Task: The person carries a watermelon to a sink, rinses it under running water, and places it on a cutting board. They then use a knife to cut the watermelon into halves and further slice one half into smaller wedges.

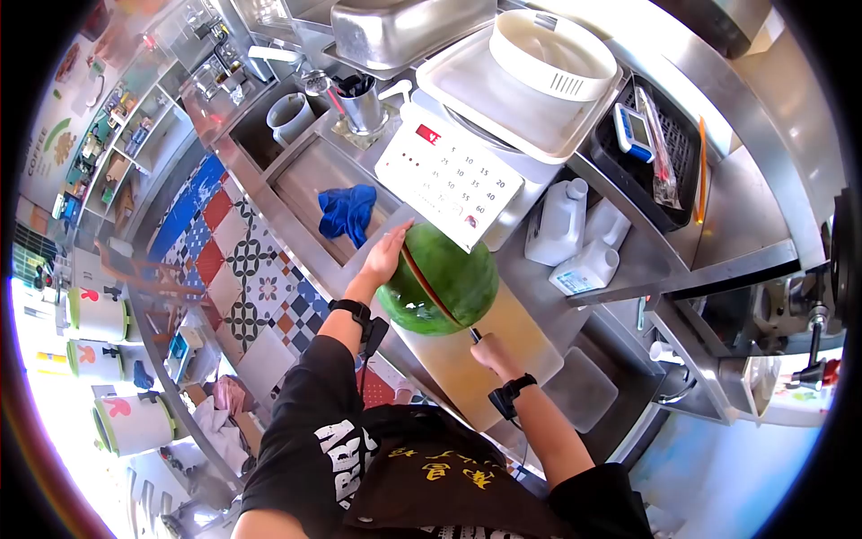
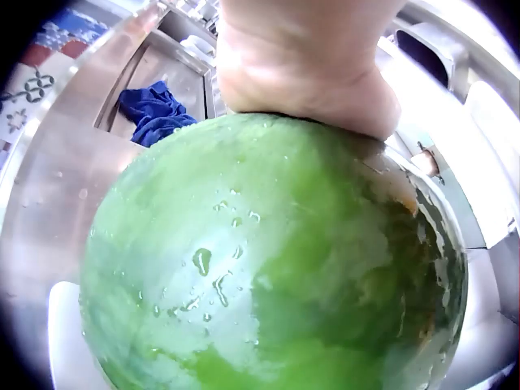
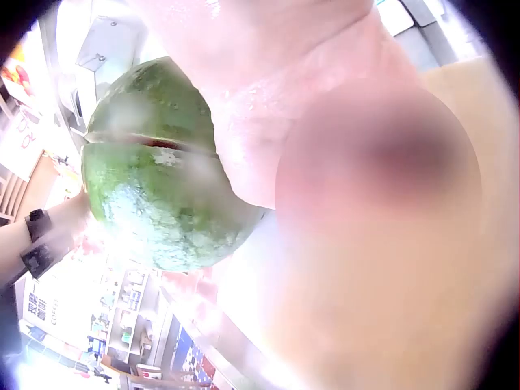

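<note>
A large green watermelon (image 1: 462, 278), wet with drops in the left wrist view, sits on a pale cutting board (image 1: 525, 337). A long, narrow cut (image 1: 426, 286) runs across its rind, and in the right wrist view the gap (image 3: 162, 145) looks dark red. My right hand (image 1: 496, 357) grips the dark handle of a knife (image 1: 475, 335) at the near end of that cut; the blade is hidden in the melon. On the melon's far left side rests my left hand (image 1: 386, 256), its palm heel (image 2: 309, 106) against the rind and its fingertips hidden in the left wrist view.
Just beyond the melon stands a white machine with a button panel (image 1: 449, 175). A blue cloth (image 1: 347, 214) lies in the steel basin at left. White plastic jugs (image 1: 557, 220) stand on the right, below a black tray (image 1: 660, 202) holding a blue-edged device.
</note>
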{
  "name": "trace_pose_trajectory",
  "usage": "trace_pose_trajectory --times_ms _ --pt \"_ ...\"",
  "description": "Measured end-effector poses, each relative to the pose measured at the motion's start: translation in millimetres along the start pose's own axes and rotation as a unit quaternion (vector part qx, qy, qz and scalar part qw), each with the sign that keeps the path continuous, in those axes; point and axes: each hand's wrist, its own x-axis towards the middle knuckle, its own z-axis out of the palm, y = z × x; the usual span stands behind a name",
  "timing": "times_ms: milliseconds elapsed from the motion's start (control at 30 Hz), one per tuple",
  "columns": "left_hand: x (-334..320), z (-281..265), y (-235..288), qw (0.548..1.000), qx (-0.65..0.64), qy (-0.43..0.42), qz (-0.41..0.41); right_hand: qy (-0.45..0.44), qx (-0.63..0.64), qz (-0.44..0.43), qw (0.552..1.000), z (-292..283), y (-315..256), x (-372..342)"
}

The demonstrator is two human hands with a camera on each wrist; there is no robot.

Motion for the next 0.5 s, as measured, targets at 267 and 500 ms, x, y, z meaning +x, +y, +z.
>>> trace_pose_trajectory --times_ms 267,500 --pt "21.2 -18.6 -35.3 0.976 -0.211 -0.030 -0.047 0.011 -0.019 -0.018 1.000 -3.3 -4.9 32.5" --pt "43.9 -22.4 -44.4 0.962 -0.248 -0.037 -0.108 0.005 -0.040 -0.033 0.999 -13.7 -12.2 54.4"
